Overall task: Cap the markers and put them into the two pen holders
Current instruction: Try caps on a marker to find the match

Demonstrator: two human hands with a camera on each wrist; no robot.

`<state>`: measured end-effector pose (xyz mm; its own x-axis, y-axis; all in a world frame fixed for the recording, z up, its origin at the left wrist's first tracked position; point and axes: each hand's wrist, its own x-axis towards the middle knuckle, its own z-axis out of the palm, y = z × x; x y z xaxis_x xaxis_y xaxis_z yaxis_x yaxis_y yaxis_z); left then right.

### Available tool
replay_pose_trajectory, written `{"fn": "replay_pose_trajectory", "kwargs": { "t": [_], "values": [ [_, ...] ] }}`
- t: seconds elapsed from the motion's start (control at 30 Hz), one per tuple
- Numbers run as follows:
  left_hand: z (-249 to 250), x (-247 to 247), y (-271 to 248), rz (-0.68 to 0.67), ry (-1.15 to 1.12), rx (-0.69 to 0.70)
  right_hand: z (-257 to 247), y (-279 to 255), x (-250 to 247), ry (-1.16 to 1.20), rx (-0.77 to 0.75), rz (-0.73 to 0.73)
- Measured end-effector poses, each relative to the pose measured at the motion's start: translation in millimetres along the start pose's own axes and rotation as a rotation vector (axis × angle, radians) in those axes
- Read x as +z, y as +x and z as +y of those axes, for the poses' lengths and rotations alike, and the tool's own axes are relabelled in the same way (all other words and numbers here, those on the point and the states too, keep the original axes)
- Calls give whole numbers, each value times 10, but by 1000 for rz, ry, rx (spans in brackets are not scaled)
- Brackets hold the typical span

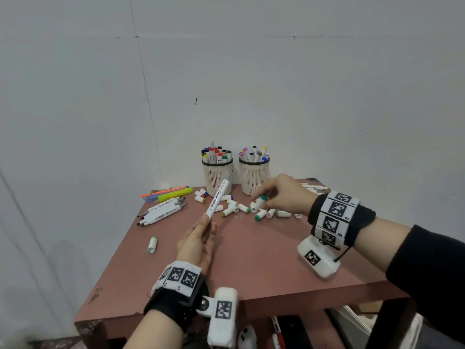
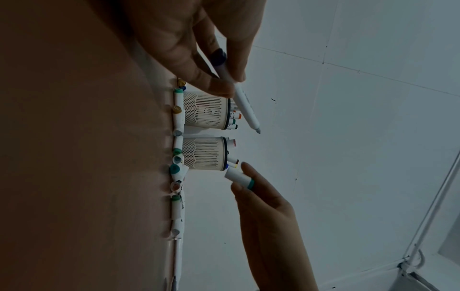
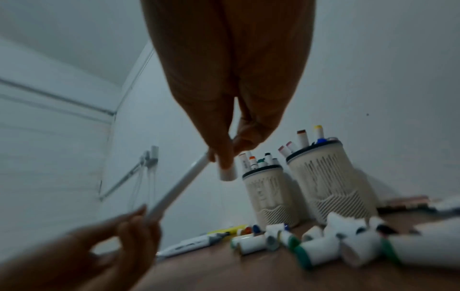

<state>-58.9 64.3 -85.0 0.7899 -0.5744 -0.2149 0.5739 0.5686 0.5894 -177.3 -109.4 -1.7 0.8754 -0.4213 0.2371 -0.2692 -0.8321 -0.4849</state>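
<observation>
My left hand (image 1: 201,233) holds a white marker (image 1: 217,197) by its lower end, its uncapped grey tip pointing up toward the holders. In the left wrist view the marker (image 2: 245,106) runs out from between thumb and fingers. My right hand (image 1: 279,195) pinches a white cap with a green band (image 1: 260,201) above the heap of loose caps (image 1: 241,207); the cap (image 2: 239,177) (image 3: 227,173) has its open end toward the marker. Two cream pen holders (image 1: 217,176) (image 1: 254,176) full of capped markers stand at the table's back.
Uncapped white markers (image 1: 161,212) lie at the left, with a yellow highlighter (image 1: 176,196) and thin pens behind them. One green cap (image 1: 152,244) lies alone near the left edge. More markers (image 1: 313,188) lie behind my right hand. The red-brown table (image 1: 251,260) meets a white wall.
</observation>
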Motion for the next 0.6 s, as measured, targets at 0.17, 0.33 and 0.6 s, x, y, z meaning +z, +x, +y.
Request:
{"fn": "replay_pose_trajectory", "kwargs": {
  "t": [0.17, 0.33, 0.6],
  "values": [
    [-9, 3, -10, -7, 12, 2, 178, -51, -23, -47, 152, -50],
    [-10, 15, -24, -38, 35, -19, 399, 80, -53, -287, 304, -259],
    [-10, 18, -13, -62, 76, -9, 458, 421, -58, -387, 309, -366]
  ]
}}
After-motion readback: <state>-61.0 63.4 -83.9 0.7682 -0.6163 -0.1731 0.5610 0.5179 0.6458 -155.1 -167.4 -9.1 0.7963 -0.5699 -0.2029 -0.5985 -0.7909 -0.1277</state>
